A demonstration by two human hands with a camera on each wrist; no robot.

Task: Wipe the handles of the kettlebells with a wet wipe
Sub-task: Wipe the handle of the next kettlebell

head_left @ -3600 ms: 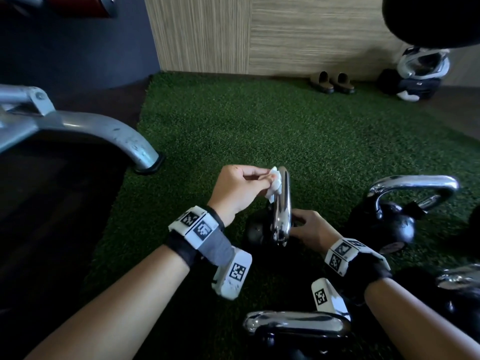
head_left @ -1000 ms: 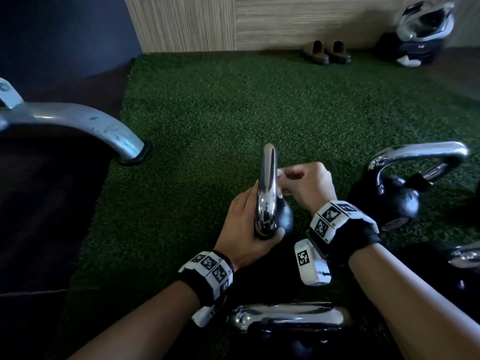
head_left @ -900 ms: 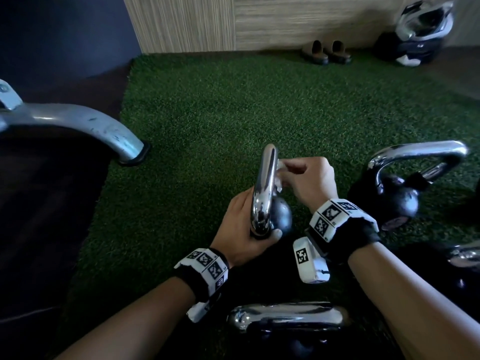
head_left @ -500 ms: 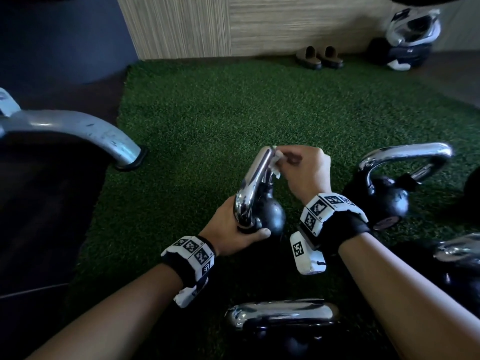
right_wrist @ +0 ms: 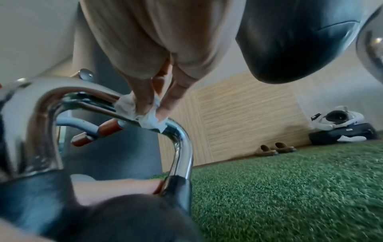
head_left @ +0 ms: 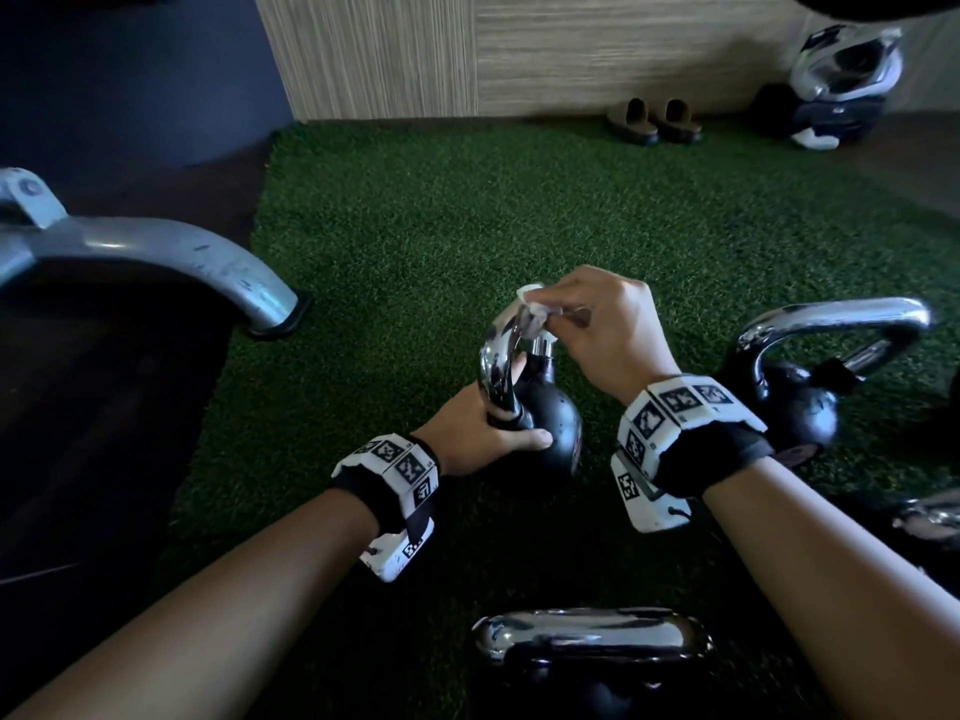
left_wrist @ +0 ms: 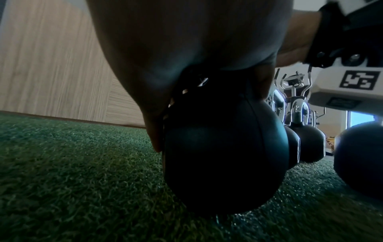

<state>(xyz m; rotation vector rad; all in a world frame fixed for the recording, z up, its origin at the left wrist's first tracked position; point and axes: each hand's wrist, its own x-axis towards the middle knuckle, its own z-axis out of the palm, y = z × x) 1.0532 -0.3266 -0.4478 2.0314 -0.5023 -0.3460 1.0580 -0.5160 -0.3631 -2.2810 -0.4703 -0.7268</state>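
Note:
A small black kettlebell with a chrome handle stands tilted on the green turf. My left hand grips the base of that handle and the ball, thumb across the front. My right hand pinches a crumpled white wet wipe against the top of the handle. In the right wrist view the wipe sits on the handle's top bar under my fingertips. The left wrist view shows the ball under my palm.
A larger kettlebell stands to the right, another chrome handle lies nearest me, and a further one shows at the right edge. A grey machine leg rests on the turf's left edge. Slippers and a helmet lie by the wall.
The wipe has passed from my left hand to my right. My left hand now holds the handle's base. The kettlebell has tilted left, and my right hand has slid the wipe up to the handle's top.

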